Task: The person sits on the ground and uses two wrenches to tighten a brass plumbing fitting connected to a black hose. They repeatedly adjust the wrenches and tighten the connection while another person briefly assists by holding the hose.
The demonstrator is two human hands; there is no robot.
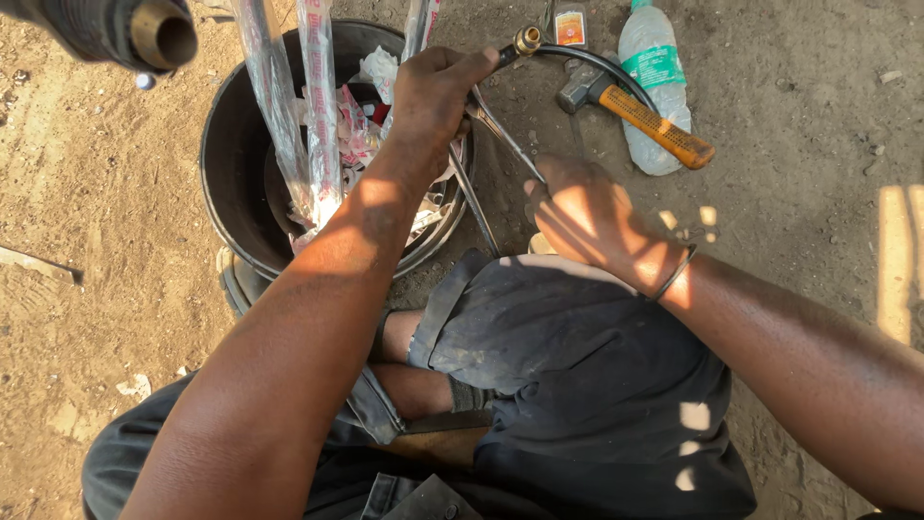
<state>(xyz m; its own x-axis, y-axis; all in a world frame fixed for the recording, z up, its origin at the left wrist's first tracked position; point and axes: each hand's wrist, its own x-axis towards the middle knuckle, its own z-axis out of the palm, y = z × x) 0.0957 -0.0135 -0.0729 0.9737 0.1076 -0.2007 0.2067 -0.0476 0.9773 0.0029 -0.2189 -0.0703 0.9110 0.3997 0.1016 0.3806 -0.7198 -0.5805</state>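
Head view, hands gripping hose (577, 56) (left (433, 96)) and pliers (500, 135) (right (582, 217)), hammer (635, 108), bottle (654, 58) beside

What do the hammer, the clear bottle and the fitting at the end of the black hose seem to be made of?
Hammer: dull grey metal head, apparently steel; the orange handle looks like textured rubber or plastic. Clear bottle: thin see-through plastic, green cap and label band. Fitting on the black hose, beside the left hand: shiny yellow metal, probably brass.
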